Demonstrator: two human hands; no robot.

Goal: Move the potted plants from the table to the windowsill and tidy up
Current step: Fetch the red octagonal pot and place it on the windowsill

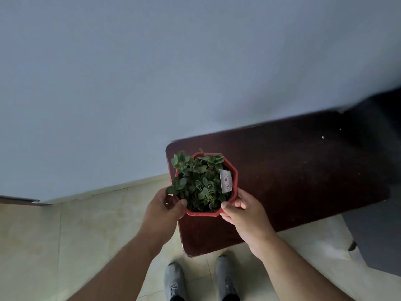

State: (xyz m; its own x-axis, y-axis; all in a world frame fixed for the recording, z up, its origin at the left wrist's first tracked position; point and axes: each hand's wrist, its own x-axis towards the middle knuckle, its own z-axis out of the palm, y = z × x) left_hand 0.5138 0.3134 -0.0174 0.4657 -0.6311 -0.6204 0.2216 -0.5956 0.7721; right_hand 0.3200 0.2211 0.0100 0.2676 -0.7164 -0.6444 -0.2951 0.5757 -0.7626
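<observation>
Both hands hold one item: our left hand [167, 208] grips the near-left rim of the red pot [234, 170], thumb hooked over the edge; our right hand [240, 210] pinches the near-right rim, thumb on top, fingers curled beneath.

Item, count one: potted plant [198, 183], green and leafy, in an eight-sided red pot. It sits between our hands, over the near-left corner of the table [303, 166]. Whether the base touches the tabletop or is lifted clear, we cannot tell.

Grip, as we judge it: two hands on opposite sides keep the pot level, so soil stays in, and thumbs on the rim keep clear of the leaves.

Label [225, 180], count one: white card, upright in the soil just beyond our right hand.

Table, count one: dark wood, beyond and to the right of our hands. No other pots show on it.

Shoes [173, 281], count two: grey, on the tiled floor [76, 235] below our wrists.

Windowsill: not in view.
</observation>
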